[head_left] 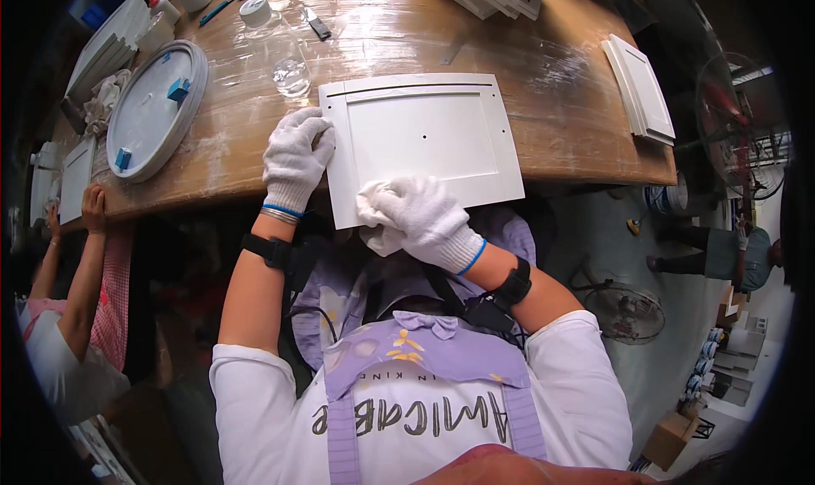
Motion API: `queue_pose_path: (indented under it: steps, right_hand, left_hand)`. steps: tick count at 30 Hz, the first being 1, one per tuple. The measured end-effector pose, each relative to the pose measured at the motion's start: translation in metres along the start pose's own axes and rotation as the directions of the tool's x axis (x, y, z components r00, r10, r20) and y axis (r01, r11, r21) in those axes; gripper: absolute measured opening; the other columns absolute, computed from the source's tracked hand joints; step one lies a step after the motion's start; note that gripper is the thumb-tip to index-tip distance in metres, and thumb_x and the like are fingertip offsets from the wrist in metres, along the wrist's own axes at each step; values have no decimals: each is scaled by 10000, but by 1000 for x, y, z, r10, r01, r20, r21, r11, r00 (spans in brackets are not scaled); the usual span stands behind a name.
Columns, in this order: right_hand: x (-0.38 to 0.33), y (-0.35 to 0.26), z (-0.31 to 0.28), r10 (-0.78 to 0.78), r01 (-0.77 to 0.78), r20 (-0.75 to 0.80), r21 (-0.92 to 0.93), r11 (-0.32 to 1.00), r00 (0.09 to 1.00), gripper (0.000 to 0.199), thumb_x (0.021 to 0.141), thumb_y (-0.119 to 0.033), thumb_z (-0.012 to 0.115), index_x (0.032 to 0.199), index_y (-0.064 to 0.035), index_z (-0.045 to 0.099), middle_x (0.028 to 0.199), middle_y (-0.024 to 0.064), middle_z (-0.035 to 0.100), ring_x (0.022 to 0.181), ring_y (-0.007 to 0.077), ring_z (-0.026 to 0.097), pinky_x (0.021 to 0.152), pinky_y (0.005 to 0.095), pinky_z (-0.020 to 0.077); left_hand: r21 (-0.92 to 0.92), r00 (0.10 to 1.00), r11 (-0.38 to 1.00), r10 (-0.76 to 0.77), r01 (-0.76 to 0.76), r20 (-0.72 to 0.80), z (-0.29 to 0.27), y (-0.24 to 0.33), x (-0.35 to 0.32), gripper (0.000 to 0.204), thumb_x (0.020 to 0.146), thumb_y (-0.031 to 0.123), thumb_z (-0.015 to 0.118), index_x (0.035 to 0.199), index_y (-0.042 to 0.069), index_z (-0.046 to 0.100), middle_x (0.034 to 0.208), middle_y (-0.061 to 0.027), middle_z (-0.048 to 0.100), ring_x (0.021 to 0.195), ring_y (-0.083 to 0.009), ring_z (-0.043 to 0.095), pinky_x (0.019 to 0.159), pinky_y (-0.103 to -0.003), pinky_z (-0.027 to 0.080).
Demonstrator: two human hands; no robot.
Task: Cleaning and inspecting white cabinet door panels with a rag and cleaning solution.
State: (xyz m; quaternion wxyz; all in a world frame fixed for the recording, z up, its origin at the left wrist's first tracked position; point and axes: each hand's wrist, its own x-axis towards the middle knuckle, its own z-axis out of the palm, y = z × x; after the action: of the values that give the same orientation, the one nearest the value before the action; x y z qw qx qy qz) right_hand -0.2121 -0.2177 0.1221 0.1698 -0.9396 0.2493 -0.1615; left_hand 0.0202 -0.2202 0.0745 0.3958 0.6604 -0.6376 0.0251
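Observation:
In front of me a white framed panel (416, 149) lies tilted over the table's near edge. It has a dark slot along its far side and a few small dark holes. My left hand (295, 158), in a white knit glove, is closed on the panel's left edge. My right hand (433, 222), gloved too, bunches a white cloth (380, 239) against the panel's near-left part. The fingers of that hand partly hide the cloth.
The brown table (390, 47) carries a clear bottle (290, 69), a utility knife (317, 24) and a round white lid (153, 120) with blue blocks. White panels (641, 86) lie stacked at right. At left, another person's hand (93, 206) touches the edge. A fan (626, 311) stands at right.

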Motion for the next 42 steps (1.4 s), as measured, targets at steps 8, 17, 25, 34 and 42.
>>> queue_pose_path:
  steps: [8, 17, 25, 34, 42]
  right_hand:
    - [-26, 35, -35, 96, -96, -10, -99, 990, 995, 187, 695, -75, 650, 880, -61, 626, 839, 129, 646, 746, 349, 624, 628, 416, 505]
    - [-30, 40, -47, 548, -561, 120, 199, 803, 828, 113, 828, -120, 579, 757, -54, 637, 669, 125, 629, 572, 226, 618, 556, 334, 496]
    - [-7, 29, -36, -13, 33, 134, -144, 989, 991, 290, 640, -154, 756, 886, -75, 624, 786, 100, 627, 653, 284, 620, 586, 378, 509]
    - [23, -3, 2, -183, 194, 70, -223, 955, 981, 362, 616, -216, 756, 941, -100, 648, 809, 82, 623, 676, 279, 624, 579, 389, 505]
    - [19, -1, -4, -197, 213, 82, -322, 923, 977, 253, 685, -176, 700, 916, -91, 643, 827, 77, 616, 662, 268, 599, 570, 392, 500]
  left_hand:
    - [-22, 1000, 999, 24, -24, -7, 0, 3, 2, 129, 787, 128, 706, 886, 46, 698, 1040, -130, 681, 998, -323, 629, 894, -396, 507]
    - [-46, 998, 998, 29, -31, -58, -2, 0, -3, 120, 762, 116, 703, 854, 41, 684, 1010, -128, 677, 964, -329, 627, 882, -407, 503]
    - [-51, 997, 998, 22, -26, -73, -4, -5, -4, 104, 749, 115, 702, 829, 53, 679, 968, -110, 675, 932, -322, 627, 874, -398, 502]
    - [-69, 999, 997, 27, -28, -18, -2, -4, 0, 134, 768, 119, 700, 874, 37, 697, 1002, -131, 683, 954, -314, 639, 858, -390, 520]
    - [-30, 1000, 999, 12, -11, 9, -4, 0, 0, 130, 778, 141, 697, 868, 49, 695, 1012, -116, 684, 986, -304, 631, 889, -385, 508]
